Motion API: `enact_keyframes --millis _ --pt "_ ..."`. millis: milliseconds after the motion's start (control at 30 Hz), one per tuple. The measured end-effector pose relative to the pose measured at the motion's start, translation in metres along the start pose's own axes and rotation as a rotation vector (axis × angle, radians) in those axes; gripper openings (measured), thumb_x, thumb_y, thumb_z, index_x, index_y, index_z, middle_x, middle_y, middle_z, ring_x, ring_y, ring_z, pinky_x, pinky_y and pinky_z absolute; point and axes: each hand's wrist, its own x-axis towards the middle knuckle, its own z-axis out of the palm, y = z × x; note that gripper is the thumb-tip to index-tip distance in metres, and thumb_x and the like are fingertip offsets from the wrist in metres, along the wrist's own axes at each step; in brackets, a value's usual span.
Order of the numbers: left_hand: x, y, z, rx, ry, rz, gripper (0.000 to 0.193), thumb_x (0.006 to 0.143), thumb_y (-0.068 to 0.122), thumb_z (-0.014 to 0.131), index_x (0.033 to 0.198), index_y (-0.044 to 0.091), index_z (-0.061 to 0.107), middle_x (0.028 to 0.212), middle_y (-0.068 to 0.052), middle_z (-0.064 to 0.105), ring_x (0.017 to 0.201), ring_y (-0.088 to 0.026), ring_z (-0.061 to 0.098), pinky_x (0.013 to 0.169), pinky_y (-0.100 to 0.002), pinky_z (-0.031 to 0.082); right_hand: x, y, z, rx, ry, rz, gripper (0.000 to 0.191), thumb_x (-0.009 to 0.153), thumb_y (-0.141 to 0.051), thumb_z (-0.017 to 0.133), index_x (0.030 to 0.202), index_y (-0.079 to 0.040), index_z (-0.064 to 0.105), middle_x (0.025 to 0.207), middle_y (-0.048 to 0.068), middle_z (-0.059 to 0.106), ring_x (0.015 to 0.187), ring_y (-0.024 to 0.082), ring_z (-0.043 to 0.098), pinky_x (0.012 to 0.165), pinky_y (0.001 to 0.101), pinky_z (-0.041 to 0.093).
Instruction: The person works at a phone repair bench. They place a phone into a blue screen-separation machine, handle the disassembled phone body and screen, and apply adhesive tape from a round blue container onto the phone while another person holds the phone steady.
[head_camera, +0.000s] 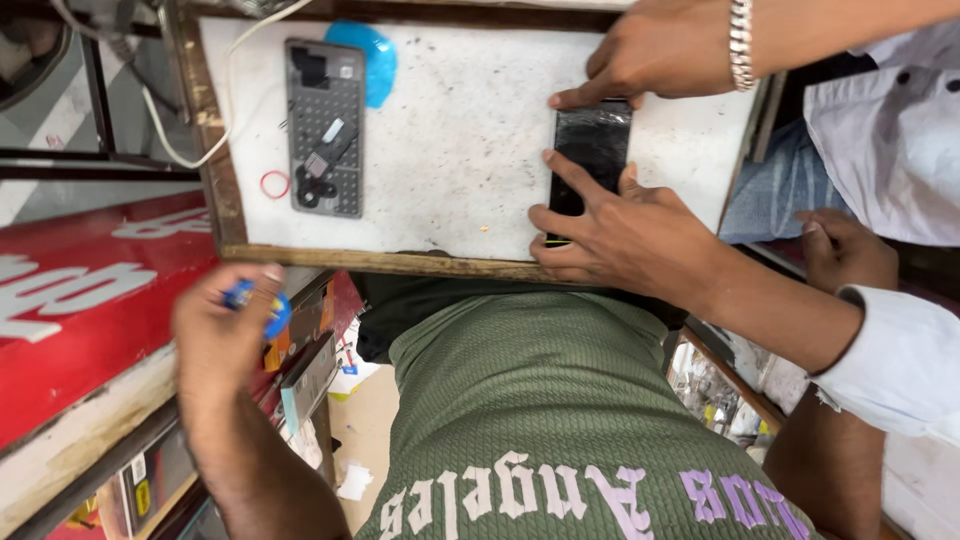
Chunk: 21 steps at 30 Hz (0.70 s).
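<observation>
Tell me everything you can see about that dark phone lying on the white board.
The phone is a slim black slab with a glossy, glass-like face that looks scuffed or cracked near its top. It lies flat on the right side of the stained white board, its near end by the wooden edge. The person's right hand presses fingers on its lower half, while another person's hand, wearing a bracelet, touches its top edge. The left hand is off the board, gripping a small blue thing.

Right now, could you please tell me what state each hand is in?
Left hand: closed on a small blue round object, blurred.
Right hand: open, fingers spread flat on the black rectangular glass phone.
</observation>
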Motion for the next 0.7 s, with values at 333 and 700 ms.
enact_keyframes --millis 333,700 --pt "-0.037 -0.059 0.045 -0.204 -0.170 -0.302 0.024 0.094 0.026 0.073 0.087 0.004 0.076 0.067 0.002 0.065 0.056 -0.003 0.051 0.050 -0.021 0.039 -0.007 0.000 0.010 0.701 0.075 0.140 0.048 0.091 -0.012 0.071 0.131 -0.023 0.047 0.141 0.004 0.043 0.152 0.046 0.032 0.075 0.0384 0.060" --pt "-0.068 -0.107 0.050 0.556 -0.416 -0.419 0.025 0.089 0.038 0.076 0.091 0.014 0.082 0.074 -0.007 0.072 0.068 -0.023 0.065 0.068 -0.038 0.051 -0.008 -0.011 0.031 0.626 0.095 0.167 0.049 0.090 -0.018 0.069 0.132 -0.023 0.045 0.141 0.005 0.044 0.149 0.043 0.035 0.071 0.0364 0.062"
